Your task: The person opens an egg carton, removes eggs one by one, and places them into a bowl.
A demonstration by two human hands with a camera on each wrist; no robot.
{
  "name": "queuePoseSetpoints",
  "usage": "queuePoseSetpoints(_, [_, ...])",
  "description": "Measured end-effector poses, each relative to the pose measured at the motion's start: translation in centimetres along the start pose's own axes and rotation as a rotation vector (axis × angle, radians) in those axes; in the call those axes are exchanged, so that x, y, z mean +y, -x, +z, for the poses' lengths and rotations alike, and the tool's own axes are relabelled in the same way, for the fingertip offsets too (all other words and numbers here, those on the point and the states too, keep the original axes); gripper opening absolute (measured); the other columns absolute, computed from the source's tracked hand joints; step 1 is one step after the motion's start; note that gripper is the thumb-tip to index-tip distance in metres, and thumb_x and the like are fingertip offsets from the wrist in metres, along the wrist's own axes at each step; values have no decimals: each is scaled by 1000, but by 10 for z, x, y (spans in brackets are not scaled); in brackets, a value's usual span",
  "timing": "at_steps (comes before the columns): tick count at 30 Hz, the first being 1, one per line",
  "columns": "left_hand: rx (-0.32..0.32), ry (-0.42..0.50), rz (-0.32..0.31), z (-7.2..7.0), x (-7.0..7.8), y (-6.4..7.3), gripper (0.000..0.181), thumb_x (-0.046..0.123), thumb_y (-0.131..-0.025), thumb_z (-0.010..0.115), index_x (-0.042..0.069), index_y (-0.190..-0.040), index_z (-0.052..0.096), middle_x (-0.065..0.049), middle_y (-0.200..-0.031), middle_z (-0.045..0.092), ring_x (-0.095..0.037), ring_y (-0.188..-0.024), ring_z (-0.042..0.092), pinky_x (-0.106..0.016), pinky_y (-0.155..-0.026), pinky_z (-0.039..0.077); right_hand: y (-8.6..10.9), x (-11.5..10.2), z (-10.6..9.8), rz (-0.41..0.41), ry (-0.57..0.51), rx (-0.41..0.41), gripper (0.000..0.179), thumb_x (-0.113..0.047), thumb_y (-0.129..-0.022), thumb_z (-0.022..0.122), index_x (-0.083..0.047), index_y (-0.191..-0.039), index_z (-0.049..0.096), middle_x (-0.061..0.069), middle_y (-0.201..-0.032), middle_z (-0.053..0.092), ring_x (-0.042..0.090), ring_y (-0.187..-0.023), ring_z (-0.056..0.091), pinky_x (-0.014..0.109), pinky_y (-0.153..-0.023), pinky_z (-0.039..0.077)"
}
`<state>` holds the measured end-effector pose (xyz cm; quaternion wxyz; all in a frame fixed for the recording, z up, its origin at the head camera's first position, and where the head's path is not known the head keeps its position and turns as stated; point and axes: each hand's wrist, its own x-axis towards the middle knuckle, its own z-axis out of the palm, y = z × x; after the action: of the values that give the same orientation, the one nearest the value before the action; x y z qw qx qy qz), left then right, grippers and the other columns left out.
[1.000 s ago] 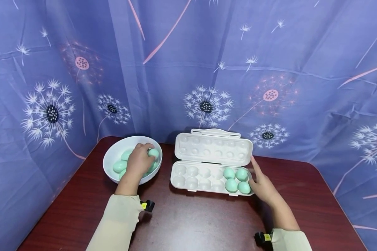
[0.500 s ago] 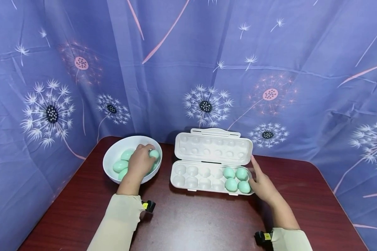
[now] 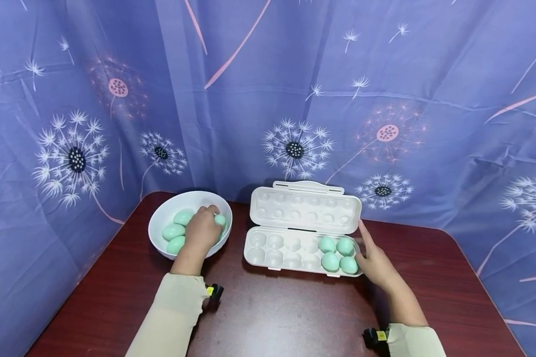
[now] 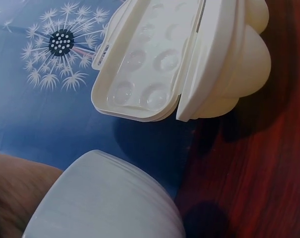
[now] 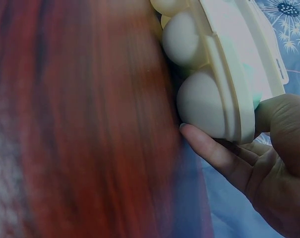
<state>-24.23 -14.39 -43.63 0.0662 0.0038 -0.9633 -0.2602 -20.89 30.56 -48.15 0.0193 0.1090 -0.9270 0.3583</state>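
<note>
Bowl (image 3: 161,218) of green eggs (image 3: 173,232) by table's (image 3: 268,307) back-left corner; left hand (image 3: 202,229) inside, fingers curled round one egg (image 3: 221,220). Apart, near back edge: unlidded-side-up carton (image 3: 303,208), four in right-end cups (image 3: 330,262), right hand's (image 3: 374,263) fingers gripping that end.

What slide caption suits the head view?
Left hand in a white bowl of green eggs, right hand on an open egg carton that holds four more.

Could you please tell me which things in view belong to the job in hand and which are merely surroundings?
Apparently in use:
left hand
right hand
white bowl
green eggs
egg carton

Only surroundings:
table
dandelion curtain
black wrist cameras
</note>
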Motion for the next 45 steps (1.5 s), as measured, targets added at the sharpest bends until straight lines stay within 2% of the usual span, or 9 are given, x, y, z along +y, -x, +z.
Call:
queuePoseSetpoints(5, [-14, -54, 5, 2, 1, 0, 39, 10, -85, 66, 7, -124, 68, -23, -119, 64, -47, -105, 64, -56, -84, 54, 0, 1, 0, -2, -4, -2, 88, 3, -94, 49, -17, -164, -1, 28, -137, 58, 24, -92, 59, 23, -69, 46])
queuePoseSetpoints(10, [-47, -117, -2, 4, 1, -2, 44, 7, -86, 61, 17, -128, 71, -19, -125, 65, -46, -113, 60, -56, -85, 54, 0, 1, 0, 5, -1, -5, 89, 3, -94, 49, -18, -164, -2, 28, -138, 57, 23, -88, 59, 24, -68, 45])
queuePoseSetpoints(14, [-50, -131, 0, 4, 1, -2, 48, 3, -85, 56, 20, -127, 72, -16, -122, 67, -43, -116, 59, -54, -85, 55, -1, 1, 0, 14, 0, -9, 89, 3, -94, 49, -20, -164, -2, 27, -139, 57, 24, -88, 58, 24, -70, 45])
queuePoseSetpoints(20, [-43, -103, -15, 5, 0, -1, 46, 4, -85, 58, 20, -125, 73, -15, -120, 69, -42, -115, 59, -54, -85, 54, -1, 2, 0, 19, 3, -8, 90, 3, -94, 49, -20, -164, -2, 27, -139, 57, 24, -87, 58, 25, -70, 45])
queuePoseSetpoints(28, [-50, -137, -23, 4, 0, 0, 45, 2, -85, 55, 22, -120, 76, -18, -121, 67, -44, -110, 58, -54, -80, 54, -1, 1, 0, 21, -5, -12, 90, 3, -93, 49, -19, -164, -2, 27, -139, 57, 24, -85, 59, 24, -69, 45])
queuePoseSetpoints(33, [-46, -122, -37, 3, 1, 1, 45, 3, -84, 56, 22, -120, 76, -18, -121, 66, -44, -110, 59, -55, -78, 54, -2, 1, -1, 26, 10, -10, 90, 3, -94, 49, -20, -164, -2, 25, -139, 58, 26, -95, 60, 25, -74, 46])
queuePoseSetpoints(36, [-46, -106, -41, 2, 2, 1, 45, 4, -84, 58, 22, -121, 76, -18, -122, 66, -45, -111, 59, -55, -78, 54, -2, 0, -1, 28, 6, -13, 90, 3, -94, 49, -20, -164, -2, 25, -139, 58, 26, -94, 60, 25, -73, 46])
queuePoseSetpoints(40, [-38, -76, -34, 0, 4, 2, 40, 8, -86, 61, 19, -122, 75, -17, -125, 67, -45, -112, 58, -56, -82, 53, -2, -1, 0, 24, 2, -11, 89, 3, -94, 49, -19, -164, -2, 26, -138, 59, 25, -89, 60, 24, -71, 46])
queuePoseSetpoints(45, [-28, -43, -30, -3, 11, 3, 38, 17, -91, 61, 16, -127, 72, -16, -130, 65, -45, -120, 55, -57, -90, 52, 0, -1, -1, 18, 10, -6, 88, 3, -94, 49, -17, -164, -1, 26, -137, 59, 27, -96, 60, 25, -75, 46])
